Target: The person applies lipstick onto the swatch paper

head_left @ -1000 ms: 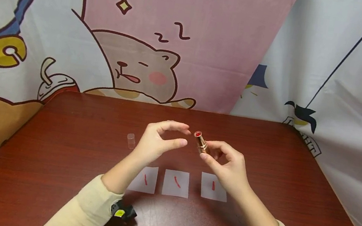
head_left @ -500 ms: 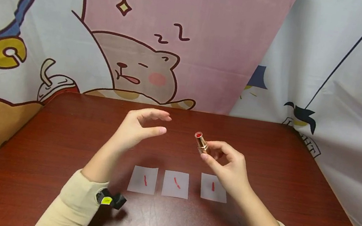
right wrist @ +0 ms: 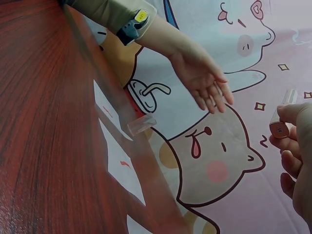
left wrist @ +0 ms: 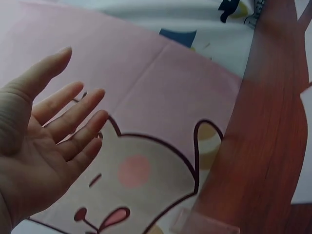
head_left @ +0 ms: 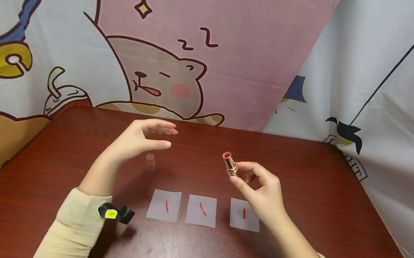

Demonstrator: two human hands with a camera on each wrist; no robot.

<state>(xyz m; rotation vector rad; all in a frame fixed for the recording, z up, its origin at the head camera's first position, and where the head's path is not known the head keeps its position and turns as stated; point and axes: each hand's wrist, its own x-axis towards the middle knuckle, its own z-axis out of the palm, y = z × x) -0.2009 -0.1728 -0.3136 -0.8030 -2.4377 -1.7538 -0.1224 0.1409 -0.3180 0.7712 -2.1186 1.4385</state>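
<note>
My right hand (head_left: pixel 261 193) pinches a gold lipstick (head_left: pixel 230 164) between thumb and fingers, its red tip pointing up and to the left. In the right wrist view the base of the lipstick (right wrist: pixel 280 129) faces the camera. My left hand (head_left: pixel 137 138) hovers over the table's left part with fingers extended, thumb apart and nothing held; the left wrist view shows its bare palm (left wrist: pixel 44 151). Below and right of it, a clear cap (head_left: pixel 150 162) stands on the table. Three white paper squares, a left one (head_left: pixel 164 205), a middle one (head_left: pixel 201 211) and a right one (head_left: pixel 244 215), each bear a red stroke.
The reddish-brown wooden table (head_left: pixel 321 199) spreads under everything. A cartoon-printed cloth (head_left: pixel 250 55) hangs behind its far edge and along the sides. Dark wrist cameras sit on both sleeves, such as the left sleeve (head_left: pixel 72 225).
My left hand has moved left, away from the lipstick, revealing the clear cap and the whole left paper. The right hand with the lipstick has hardly moved.
</note>
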